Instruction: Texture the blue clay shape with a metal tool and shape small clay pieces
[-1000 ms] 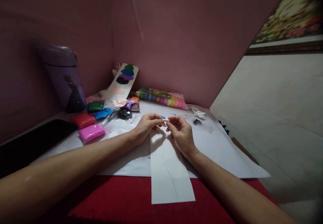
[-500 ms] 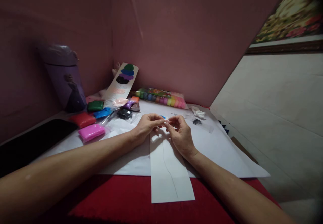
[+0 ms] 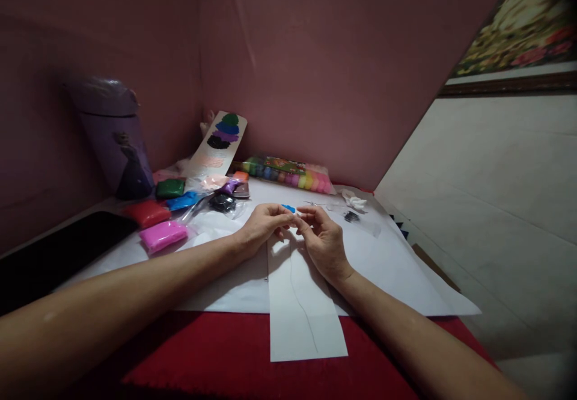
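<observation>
My left hand [image 3: 270, 222] and my right hand [image 3: 321, 237] meet fingertip to fingertip above the far part of a long white card [image 3: 302, 322]. Both are closed in a pinch. Whatever lies between the fingertips is too small and too covered to name. A thin curved pencil line runs down the card towards its near end. Just behind the fingers shows a patch of blue clay [image 3: 289, 208], partly covered by the hands.
Bagged clay packs lie left: pink [image 3: 164, 237], red [image 3: 147, 213], green [image 3: 170, 189], black [image 3: 222, 202]. Behind stand a purple tumbler [image 3: 115, 141] and a colour-daubed card [image 3: 198, 162]. A bag of coloured clay [image 3: 288, 174] rests by the pink panel [image 3: 315, 75]. White clay [image 3: 353, 200] sits right.
The fingertips have drawn closer together, covering a tiny pale bit that showed between them. More of the blue patch behind them is visible. The card stays in place.
</observation>
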`<action>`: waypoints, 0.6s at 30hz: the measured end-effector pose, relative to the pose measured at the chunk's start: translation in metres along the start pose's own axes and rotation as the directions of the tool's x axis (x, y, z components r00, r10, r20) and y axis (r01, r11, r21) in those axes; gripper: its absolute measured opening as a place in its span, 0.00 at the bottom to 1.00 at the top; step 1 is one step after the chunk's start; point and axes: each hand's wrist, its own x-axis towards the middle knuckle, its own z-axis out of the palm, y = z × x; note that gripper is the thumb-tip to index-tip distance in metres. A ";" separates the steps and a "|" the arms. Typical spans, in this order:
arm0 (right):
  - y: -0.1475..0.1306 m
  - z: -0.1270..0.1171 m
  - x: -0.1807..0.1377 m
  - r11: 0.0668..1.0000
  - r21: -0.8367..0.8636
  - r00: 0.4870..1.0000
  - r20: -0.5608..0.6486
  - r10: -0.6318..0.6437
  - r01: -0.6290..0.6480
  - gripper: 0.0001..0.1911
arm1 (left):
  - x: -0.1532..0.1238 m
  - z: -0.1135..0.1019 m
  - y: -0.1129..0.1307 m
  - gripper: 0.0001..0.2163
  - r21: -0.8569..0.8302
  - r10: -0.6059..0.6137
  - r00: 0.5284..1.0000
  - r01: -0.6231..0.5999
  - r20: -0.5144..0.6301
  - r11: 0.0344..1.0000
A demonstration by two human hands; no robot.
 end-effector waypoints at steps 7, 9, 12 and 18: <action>0.001 -0.001 0.000 0.999 -0.049 1.000 -0.002 -0.020 0.020 0.04 | 0.001 0.000 -0.001 0.10 -0.002 -0.002 1.000 0.002 -0.031 1.000; 0.000 -0.001 0.000 0.999 -0.037 1.000 -0.010 -0.002 0.002 0.08 | 0.002 -0.001 -0.002 0.11 -0.011 0.000 1.000 0.000 -0.027 1.000; 0.001 -0.001 0.000 0.999 -0.034 0.999 -0.024 0.022 -0.023 0.13 | 0.003 -0.002 -0.005 0.13 -0.033 0.003 1.000 -0.004 -0.021 0.999; 0.003 0.000 0.001 1.000 -0.027 1.000 -0.009 0.003 -0.003 0.06 | 0.003 -0.002 -0.005 0.16 -0.023 0.034 0.999 -0.034 -0.007 0.999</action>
